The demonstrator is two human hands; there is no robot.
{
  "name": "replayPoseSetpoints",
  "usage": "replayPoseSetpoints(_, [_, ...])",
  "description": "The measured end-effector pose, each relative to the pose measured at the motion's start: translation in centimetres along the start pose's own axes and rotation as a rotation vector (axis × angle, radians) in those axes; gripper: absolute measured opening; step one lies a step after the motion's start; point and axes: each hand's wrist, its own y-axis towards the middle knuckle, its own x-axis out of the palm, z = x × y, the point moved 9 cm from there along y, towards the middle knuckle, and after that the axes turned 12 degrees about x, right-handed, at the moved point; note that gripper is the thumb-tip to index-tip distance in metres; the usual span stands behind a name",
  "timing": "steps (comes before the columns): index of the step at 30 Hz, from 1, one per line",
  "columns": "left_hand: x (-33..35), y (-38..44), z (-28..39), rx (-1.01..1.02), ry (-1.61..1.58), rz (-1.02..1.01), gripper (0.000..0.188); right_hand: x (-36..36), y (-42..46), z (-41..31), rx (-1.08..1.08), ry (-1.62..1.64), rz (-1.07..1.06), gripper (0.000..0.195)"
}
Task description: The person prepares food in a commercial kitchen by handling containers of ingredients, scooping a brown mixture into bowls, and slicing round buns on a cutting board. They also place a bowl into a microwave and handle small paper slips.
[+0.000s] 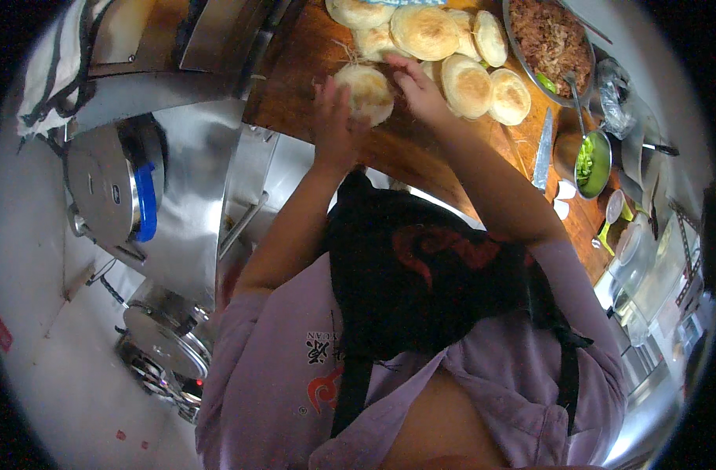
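Observation:
A round, pale flatbread (366, 94) with browned patches lies on the brown wooden board (293, 88), between my two hands. My left hand (340, 120) is at its left side with the fingers raised and spread; part of the hand covers the bread's edge. Whether it presses on the bread I cannot tell. On the other side, my right hand (419, 88) has its fingers apart and holds nothing. Its fingertips come close to a pile of similar flatbreads (425, 34). More loose flatbreads (466, 87) lie just right of that hand.
A metal basin of shredded meat (549, 44) stands at the back right. Near it are a knife (544, 150) and a metal pot (596, 164) with chopped green peppers (585, 161) and a spoon. A lidded steel pot (108, 182) sits on the left counter.

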Motion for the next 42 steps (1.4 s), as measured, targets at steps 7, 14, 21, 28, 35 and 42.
replayPoseSetpoints(7, [2.3, 2.3, -6.6, -0.402, -0.142, -0.304, 0.065, -1.0, 0.9, -10.5, -0.301, -0.357, 0.230, 0.031])
replayPoseSetpoints(14, [5.6, 2.1, -9.0, -0.549, -0.233, -0.532, 0.076, 6.3, 6.4, -20.7, -0.385, -0.722, 0.054, 0.048])
replayPoseSetpoints(21, [3.0, 2.1, -5.3, -0.445, -0.388, -0.273, 0.066, 7.5, 10.4, -18.3, -0.204, -0.935, 0.057, 0.041])
replayPoseSetpoints(28, [-1.6, -3.2, -4.5, -0.890, -1.162, 0.065, 0.057, 5.9, 7.9, -19.4, -0.185, -0.981, 0.028, 0.040])
replayPoseSetpoints(35, [-18.7, -2.1, 2.2, -0.662, -1.309, 0.400, 0.048, -5.2, -0.7, -16.5, -0.166, -0.932, 0.038, 0.048])
replayPoseSetpoints(42, [-18.1, 5.8, 2.5, -0.631, -1.044, 0.317, 0.045, -17.3, -11.2, -13.1, 0.086, -0.778, 0.065, 0.048])
